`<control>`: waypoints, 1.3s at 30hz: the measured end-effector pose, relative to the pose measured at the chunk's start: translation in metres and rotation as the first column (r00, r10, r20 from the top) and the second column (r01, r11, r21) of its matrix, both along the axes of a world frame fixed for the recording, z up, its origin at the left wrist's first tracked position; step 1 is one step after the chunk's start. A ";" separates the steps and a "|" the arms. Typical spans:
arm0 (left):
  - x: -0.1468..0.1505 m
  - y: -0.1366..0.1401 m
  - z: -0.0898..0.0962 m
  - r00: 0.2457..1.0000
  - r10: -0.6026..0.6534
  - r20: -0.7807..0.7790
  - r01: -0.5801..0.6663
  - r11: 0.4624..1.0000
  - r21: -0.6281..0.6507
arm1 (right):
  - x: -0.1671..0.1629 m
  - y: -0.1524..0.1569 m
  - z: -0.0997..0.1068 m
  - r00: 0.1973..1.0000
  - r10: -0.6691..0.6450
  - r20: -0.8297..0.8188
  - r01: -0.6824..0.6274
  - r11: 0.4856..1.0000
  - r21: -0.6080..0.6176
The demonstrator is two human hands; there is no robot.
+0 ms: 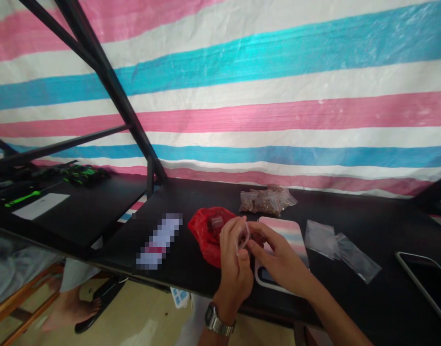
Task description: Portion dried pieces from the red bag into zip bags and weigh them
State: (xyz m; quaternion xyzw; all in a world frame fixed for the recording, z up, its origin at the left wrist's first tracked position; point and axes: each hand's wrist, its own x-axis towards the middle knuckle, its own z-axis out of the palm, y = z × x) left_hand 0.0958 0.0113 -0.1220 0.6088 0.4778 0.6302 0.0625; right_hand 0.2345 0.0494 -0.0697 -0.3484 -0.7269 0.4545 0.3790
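Near the tabletop's (195, 192) front edge, I saw the left hand (235, 262) and right hand (280, 254) with their fingers gripping a small clear bag (244, 236), between the red plastic bag (202, 242) and the white scale (283, 225).

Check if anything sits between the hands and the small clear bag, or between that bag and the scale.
Nothing visible: the left hand and right hand both hold the clear bag. Toward the scale, the right hand itself is in the way, covering part of it in this view.
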 end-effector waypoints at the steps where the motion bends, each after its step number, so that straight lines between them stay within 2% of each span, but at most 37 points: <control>1: 0.005 0.000 0.003 1.000 -0.023 -0.002 0.023 0.999 -0.029 | 0.006 0.001 0.001 1.000 0.004 -0.018 -0.004 1.000 -0.024; 5: 0.017 0.000 0.007 0.995 -0.103 -0.010 0.101 0.987 -0.123 | 0.030 0.005 0.002 0.997 0.009 -0.071 -0.019 0.989 -0.146; 8: 0.025 0.003 0.003 0.989 -0.141 -0.043 0.132 0.976 -0.176 | 0.046 0.010 -0.001 0.999 -0.019 -0.041 0.009 0.975 -0.223; 10: 0.029 0.007 0.000 0.993 -0.109 -0.053 0.096 0.975 -0.202 | 0.054 0.017 -0.006 0.994 -0.107 -0.026 0.098 0.967 -0.237; 12: 0.033 0.012 -0.002 0.999 -0.026 -0.021 0.021 0.979 -0.203 | 0.058 0.025 -0.015 0.974 -0.228 0.020 0.227 0.951 -0.209; 14: 0.035 0.018 -0.003 0.997 0.071 0.024 -0.066 0.980 -0.190 | 0.060 0.031 -0.024 0.935 -0.337 0.112 0.350 0.926 -0.138; 16: 0.036 0.022 -0.003 0.989 0.143 0.043 -0.134 0.976 -0.171 | 0.060 0.034 -0.031 0.871 -0.443 0.213 0.452 0.892 0.002; 19: 0.035 0.025 -0.002 0.980 0.195 0.037 -0.190 0.975 -0.118 | 0.058 0.036 -0.036 0.723 -0.638 0.264 0.570 0.767 0.293; 21: 0.034 0.024 -0.001 0.978 0.206 0.022 -0.203 0.976 -0.084 | 0.060 0.037 -0.036 0.652 -0.721 0.233 0.611 0.682 0.401; 22: 0.033 0.023 -0.001 0.978 0.210 0.017 -0.208 0.976 -0.071 | 0.062 0.039 -0.035 0.636 -0.742 0.215 0.627 0.658 0.416; 24: 0.030 0.022 -0.001 0.976 0.218 0.016 -0.217 0.975 -0.044 | 0.070 0.045 -0.034 0.621 -0.765 0.172 0.664 0.630 0.402; 28: 0.024 0.018 -0.002 0.970 0.242 0.033 -0.242 0.970 0.000 | 0.092 0.060 -0.035 0.595 -0.795 0.115 0.753 0.602 0.265; 32: 0.018 0.014 -0.001 0.965 0.262 0.022 -0.263 0.963 0.064 | 0.110 0.069 -0.034 0.543 -0.836 0.078 0.820 0.548 0.166; 36: 0.014 0.012 -0.002 0.963 0.268 0.006 -0.267 0.955 0.126 | 0.122 0.070 -0.030 0.529 -0.841 0.112 0.834 0.540 0.118; 39: 0.014 0.012 -0.002 0.961 0.277 0.013 -0.277 0.953 0.122 | 0.131 0.070 -0.029 0.523 -0.842 0.131 0.838 0.536 0.100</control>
